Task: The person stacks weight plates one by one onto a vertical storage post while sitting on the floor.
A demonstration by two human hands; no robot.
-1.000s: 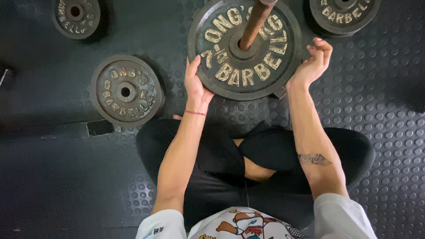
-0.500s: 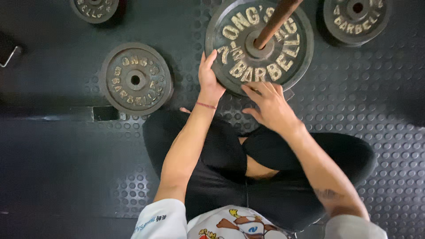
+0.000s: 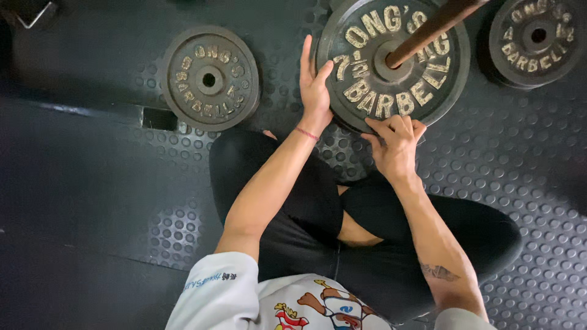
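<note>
At the upper middle of the frame, we press our left hand (image 3: 313, 91) flat, fingers spread, against the rim of the large iron plate (image 3: 391, 64) on the bar (image 3: 428, 30). Our right hand (image 3: 394, 143) curls on its lower edge. We judge that fingers could get pinched if the heavy plate slips or drops to the rubber floor (image 3: 92, 201). Two smaller plates (image 3: 210, 77) (image 3: 535, 40) lie apart. The bar's upper end is cut off; how the plate seats stays unclear.
</note>
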